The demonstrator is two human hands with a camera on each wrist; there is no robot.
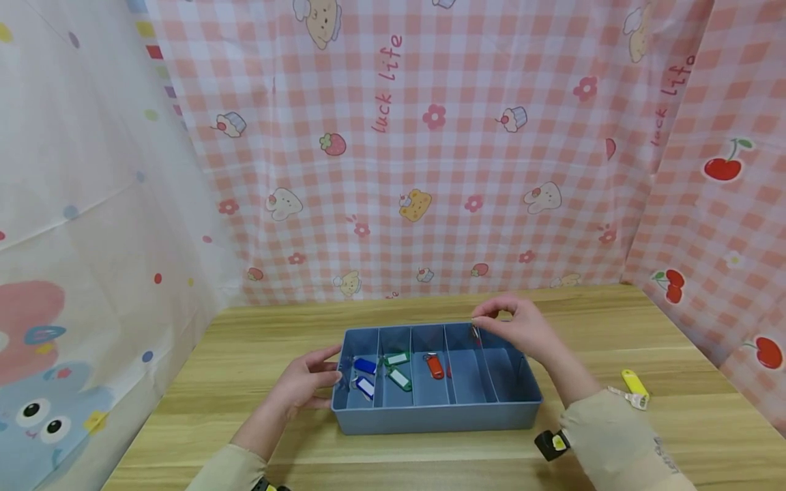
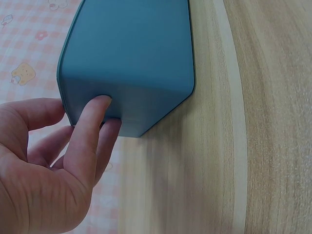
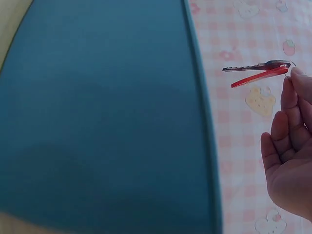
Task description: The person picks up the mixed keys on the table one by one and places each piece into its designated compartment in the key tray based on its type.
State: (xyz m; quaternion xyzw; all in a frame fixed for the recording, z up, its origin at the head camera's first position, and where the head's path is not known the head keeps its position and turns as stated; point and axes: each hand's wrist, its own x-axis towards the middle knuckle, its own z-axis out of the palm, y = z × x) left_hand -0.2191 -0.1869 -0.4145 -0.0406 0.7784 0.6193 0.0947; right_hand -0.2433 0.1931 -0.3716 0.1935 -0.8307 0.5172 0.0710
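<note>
A blue-grey divided box (image 1: 439, 417) sits on the table. My left hand (image 1: 305, 382) touches its left end wall from outside; in the left wrist view the fingertips (image 2: 100, 101) rest against that wall. Over the back rim, right of the middle, my right hand (image 1: 512, 326) pinches the ring of a red key tag (image 3: 258, 77) with a metal key (image 3: 253, 67) on it. Tag and key hang from the fingertips. Blue key tags (image 1: 365, 366) lie in the leftmost compartment, green key tags (image 1: 400, 379) in the one beside it, and another red key tag (image 1: 434, 366) in the middle one.
On the wooden table (image 1: 258, 354), right of the box, lies a yellow key tag (image 1: 635, 384) with a key (image 1: 636, 401), close to the right forearm. A pink checked cloth (image 1: 442, 164) hangs behind the table, and a white printed cloth (image 1: 123, 170) hangs at the left.
</note>
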